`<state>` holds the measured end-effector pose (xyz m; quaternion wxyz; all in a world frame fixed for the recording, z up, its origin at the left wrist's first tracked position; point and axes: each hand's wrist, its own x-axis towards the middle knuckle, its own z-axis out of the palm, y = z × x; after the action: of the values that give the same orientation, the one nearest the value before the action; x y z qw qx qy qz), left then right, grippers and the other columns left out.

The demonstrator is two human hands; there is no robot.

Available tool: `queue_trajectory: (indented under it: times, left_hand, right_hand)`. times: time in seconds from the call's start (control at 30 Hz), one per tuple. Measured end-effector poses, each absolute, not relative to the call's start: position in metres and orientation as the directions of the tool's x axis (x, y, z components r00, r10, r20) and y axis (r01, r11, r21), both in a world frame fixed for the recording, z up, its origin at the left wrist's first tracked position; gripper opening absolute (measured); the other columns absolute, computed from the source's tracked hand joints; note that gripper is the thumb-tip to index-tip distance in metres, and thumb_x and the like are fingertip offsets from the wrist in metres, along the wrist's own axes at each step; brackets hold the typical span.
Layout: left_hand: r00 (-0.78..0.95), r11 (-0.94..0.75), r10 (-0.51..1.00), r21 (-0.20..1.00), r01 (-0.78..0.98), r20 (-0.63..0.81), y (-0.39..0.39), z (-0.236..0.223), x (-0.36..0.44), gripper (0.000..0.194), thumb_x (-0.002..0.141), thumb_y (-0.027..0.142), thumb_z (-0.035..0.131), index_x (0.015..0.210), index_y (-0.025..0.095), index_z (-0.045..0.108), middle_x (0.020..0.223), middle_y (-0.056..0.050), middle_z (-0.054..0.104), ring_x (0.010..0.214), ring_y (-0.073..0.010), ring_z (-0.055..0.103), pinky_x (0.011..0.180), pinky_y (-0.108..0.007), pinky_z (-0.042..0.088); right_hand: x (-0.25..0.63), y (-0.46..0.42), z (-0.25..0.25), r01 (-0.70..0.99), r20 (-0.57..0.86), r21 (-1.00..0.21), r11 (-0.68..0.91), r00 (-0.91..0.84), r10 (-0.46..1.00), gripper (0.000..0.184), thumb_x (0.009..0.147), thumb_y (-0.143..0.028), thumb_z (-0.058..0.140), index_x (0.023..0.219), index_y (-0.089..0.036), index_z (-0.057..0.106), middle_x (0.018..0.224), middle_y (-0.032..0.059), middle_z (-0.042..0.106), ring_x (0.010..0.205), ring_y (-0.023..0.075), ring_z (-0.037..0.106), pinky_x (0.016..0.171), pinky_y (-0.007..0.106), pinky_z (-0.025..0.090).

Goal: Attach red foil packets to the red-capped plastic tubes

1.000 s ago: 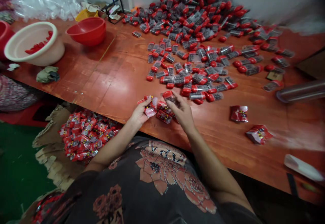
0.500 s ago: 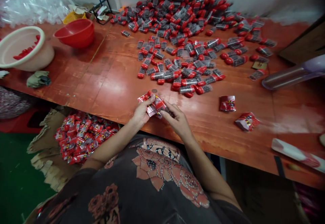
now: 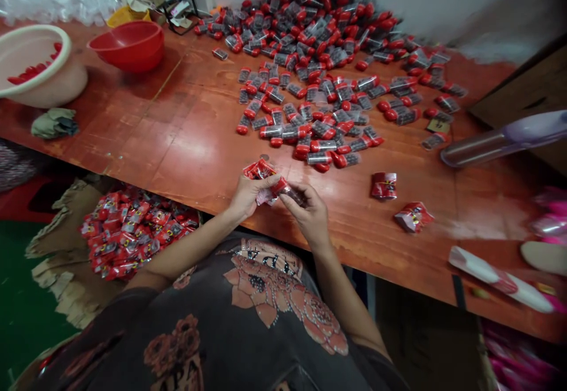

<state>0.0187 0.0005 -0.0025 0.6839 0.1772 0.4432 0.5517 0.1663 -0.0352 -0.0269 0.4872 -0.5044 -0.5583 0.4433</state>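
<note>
Close to the table's front edge, my left hand (image 3: 245,197) pinches a red printed plastic wrapper (image 3: 258,169) under its thumb. My right hand (image 3: 312,217) grips a small clear tube (image 3: 296,195) with dark contents, its red end against the wrapper. Fingers partly cover both, so how far the tube is inside the wrapper I cannot tell. Beyond my hands lie many similar red-capped tubes (image 3: 322,145), loose on the table. To the right rest a red packet (image 3: 384,185) and a crumpled red wrapper (image 3: 413,217).
At the left stand a white basin (image 3: 66,78) holding red caps and a red bowl (image 3: 128,48). Below the table edge, a torn cardboard box (image 3: 48,243) holds many red packets (image 3: 128,225). A purple-lidded cylinder (image 3: 482,146) and a white tube-shaped package (image 3: 491,276) lie right.
The right hand has pushed the tube slightly toward the left hand, and the wrapper looks more bunched. The whole view has shifted a little.
</note>
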Motion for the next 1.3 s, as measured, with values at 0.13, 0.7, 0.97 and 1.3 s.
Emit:
queue_trajectory:
  times: [0.13, 0.7, 0.97, 1.3]
  left_hand:
    - [0.026, 0.356, 0.908, 0.739, -0.572, -0.418, -0.002, 0.002, 0.023, 0.042, 0.049, 0.026, 0.092, 0.075, 0.014, 0.061, 0.066, 0.002, 0.066, 0.055, -0.0138, 0.063, 0.052, -0.027, 0.054]
    - [0.161, 0.305, 0.952, 0.851, -0.428, -0.260, -0.007, 0.004, 0.015, 0.037, 0.055, 0.023, 0.089, 0.088, 0.017, 0.072, 0.084, -0.003, 0.074, 0.066, -0.0160, 0.067, 0.056, -0.025, 0.055]
    - [0.085, 0.379, 0.922, 0.842, -0.384, -0.377, -0.010, 0.006, 0.024, 0.032, 0.051, 0.023, 0.090, 0.075, 0.014, 0.070, 0.074, -0.003, 0.071, 0.059, -0.0128, 0.062, 0.053, -0.024, 0.052]
    - [0.091, 0.379, 0.925, 0.890, -0.255, -0.368, -0.007, 0.002, 0.026, 0.034, 0.053, 0.030, 0.090, 0.074, 0.015, 0.068, 0.068, -0.001, 0.067, 0.053, -0.0105, 0.057, 0.048, -0.023, 0.047]
  right_hand:
    - [0.169, -0.039, -0.021, 0.262, 0.238, -0.939, 0.224, 0.021, 0.971, 0.023, 0.085, -0.026, 0.069, 0.108, -0.029, 0.071, 0.090, 0.0003, 0.064, 0.079, 0.0159, 0.060, 0.072, 0.034, 0.049]
    - [0.161, -0.043, -0.028, -0.228, -0.076, -0.973, -0.046, 0.127, 0.989, 0.022, 0.081, -0.030, 0.072, 0.103, -0.027, 0.074, 0.091, 0.0001, 0.073, 0.071, 0.0131, 0.063, 0.058, 0.026, 0.051]
    - [0.162, -0.047, -0.033, 0.107, 0.177, -0.982, 0.156, 0.223, 0.959, 0.025, 0.083, -0.030, 0.072, 0.109, -0.028, 0.069, 0.097, 0.0012, 0.068, 0.083, 0.0156, 0.064, 0.073, 0.031, 0.054]
    - [0.161, -0.052, -0.034, 0.242, 0.270, -0.946, 0.216, 0.216, 0.938, 0.024, 0.086, -0.028, 0.067, 0.110, -0.028, 0.066, 0.095, 0.0015, 0.066, 0.084, 0.0169, 0.064, 0.074, 0.034, 0.055]
